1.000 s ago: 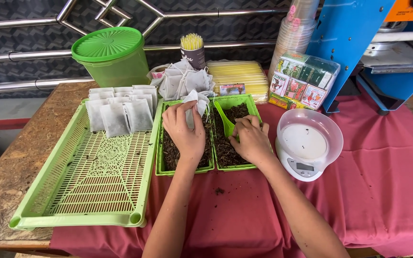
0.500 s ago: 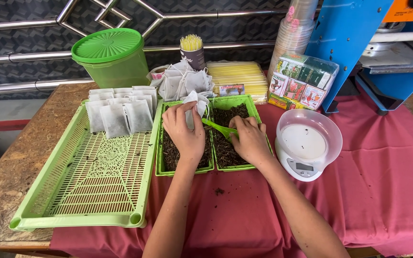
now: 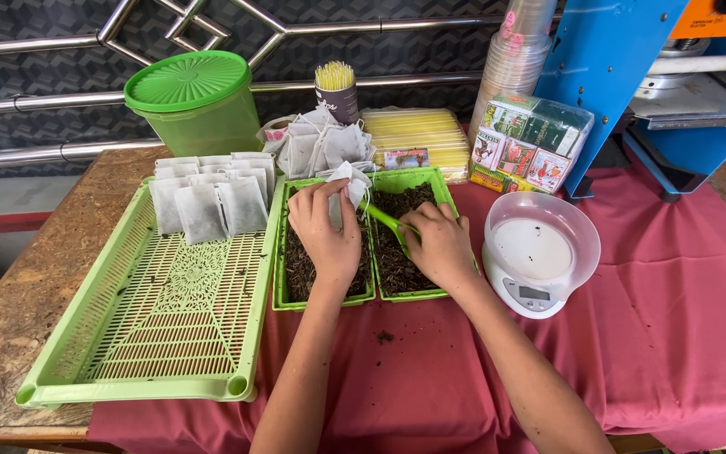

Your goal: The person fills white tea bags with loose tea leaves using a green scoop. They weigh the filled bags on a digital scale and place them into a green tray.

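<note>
The left hand (image 3: 327,233) pinches a small white paper bag (image 3: 348,187) over two small green trays of dark dry leaves (image 3: 397,252). The right hand (image 3: 440,245) grips a green plastic scoop (image 3: 382,219), its tip at the bag's mouth. A white kitchen scale (image 3: 538,252) stands just beside.

A worn brown wooden bench (image 3: 18,328) carries a rumpled dark pink cloth (image 3: 682,336). Behind it, shiny steel railing bars (image 3: 27,105) run across a dark grey wall with a wavy pattern (image 3: 44,21). Even daylight falls over everything, without hard shadows.
</note>
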